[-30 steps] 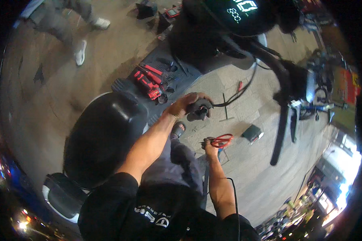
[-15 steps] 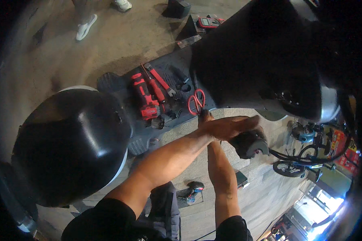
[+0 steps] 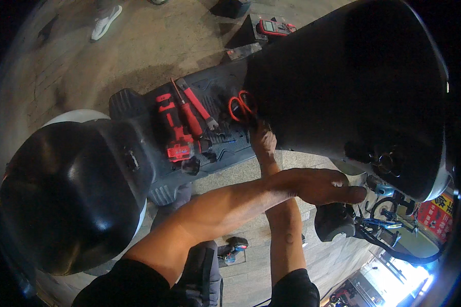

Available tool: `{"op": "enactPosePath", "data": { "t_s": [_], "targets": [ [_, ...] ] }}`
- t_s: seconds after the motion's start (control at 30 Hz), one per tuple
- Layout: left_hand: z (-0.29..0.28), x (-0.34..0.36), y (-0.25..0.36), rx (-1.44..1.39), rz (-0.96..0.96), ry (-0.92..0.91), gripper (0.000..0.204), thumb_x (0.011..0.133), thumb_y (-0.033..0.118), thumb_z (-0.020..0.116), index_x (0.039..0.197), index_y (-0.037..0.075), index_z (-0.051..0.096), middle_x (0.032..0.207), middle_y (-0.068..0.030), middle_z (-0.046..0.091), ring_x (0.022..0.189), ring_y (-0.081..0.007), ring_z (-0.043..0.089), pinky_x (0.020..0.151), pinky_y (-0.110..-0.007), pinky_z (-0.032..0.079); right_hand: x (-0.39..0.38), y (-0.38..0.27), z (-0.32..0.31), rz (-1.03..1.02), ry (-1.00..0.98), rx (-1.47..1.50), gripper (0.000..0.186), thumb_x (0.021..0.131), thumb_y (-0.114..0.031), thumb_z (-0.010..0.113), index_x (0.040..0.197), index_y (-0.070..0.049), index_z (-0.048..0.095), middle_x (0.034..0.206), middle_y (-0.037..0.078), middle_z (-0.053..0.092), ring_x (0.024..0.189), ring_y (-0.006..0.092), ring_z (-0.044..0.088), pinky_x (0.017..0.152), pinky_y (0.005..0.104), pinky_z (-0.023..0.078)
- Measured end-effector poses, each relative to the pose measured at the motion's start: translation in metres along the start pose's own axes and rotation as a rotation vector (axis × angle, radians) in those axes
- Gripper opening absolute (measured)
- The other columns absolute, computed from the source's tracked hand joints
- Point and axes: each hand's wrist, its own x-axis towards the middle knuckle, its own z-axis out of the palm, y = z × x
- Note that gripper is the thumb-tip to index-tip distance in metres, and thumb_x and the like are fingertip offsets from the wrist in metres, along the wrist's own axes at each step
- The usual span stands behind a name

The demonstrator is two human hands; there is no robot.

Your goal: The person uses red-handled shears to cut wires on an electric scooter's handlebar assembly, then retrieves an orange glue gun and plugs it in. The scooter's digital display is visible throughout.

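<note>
My right hand (image 3: pixel 264 140) reaches over the footboard (image 3: pixel 215 153) of a black scooter, its fingers closed at the scissors (image 3: pixel 242 106). The scissors' red loops stick out beyond my dark, shadowed fingertips; the blades are hard to make out. Crossing above my right forearm, my left hand (image 3: pixel 325 188) lies over the black handlebar end (image 3: pixel 334 222), thumb side showing and most fingers hidden. Left of the scissors lie red-handled pliers (image 3: pixel 195 102), a red screwdriver (image 3: pixel 190 118) and a red and black power tool (image 3: pixel 176 130).
The scooter's black seat (image 3: pixel 71 199) bulges at the left; its front shield (image 3: pixel 348 87) rises at the right. A red multimeter (image 3: pixel 275 27) lies beyond the footboard. Another person's shoe (image 3: pixel 106 23) is at the far left. A bicycle (image 3: pixel 386 217) stands at the right.
The scissors have shifted farther away across the footboard and turned, with my right hand at them. The handlebar end and my left hand appear lower and farther right as the view shifts.
</note>
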Motion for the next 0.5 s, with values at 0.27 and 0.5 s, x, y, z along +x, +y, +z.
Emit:
{"op": "enactPosePath", "data": {
  "t_s": [0.27,0.5],
  "targets": [
    [0.003,-0.001,0.005,0.053,0.089,0.111,0.077,0.085,0.073,0.043,0.107,0.002,0.067,0.116,-0.0214,0.061,0.111,-0.0343,0.057,0.096,-0.039,0.043,-0.066,-0.027,-0.059,0.067,0.028,0.264,0.043,0.081,-0.02,0.066,0.119,-0.004,0.054,0.109,0.022,0.055,0.089,0.0404,0.059,0.074,0.0482,0.05],
    [0.017,0.008,0.009,0.243,0.252,0.126,0.049,0.095,0.05,0.045,0.111,0.009,0.066,0.108,-0.0146,0.064,0.101,-0.0312,0.059,0.091,-0.036,0.044,-0.295,-0.035,-0.155,0.171,-0.19,0.395,0.042,0.072,-0.009,0.074,0.111,-0.005,0.059,0.096,0.016,0.06,0.068,0.0283,0.058,0.059,0.0383,0.049]
  ]
}}
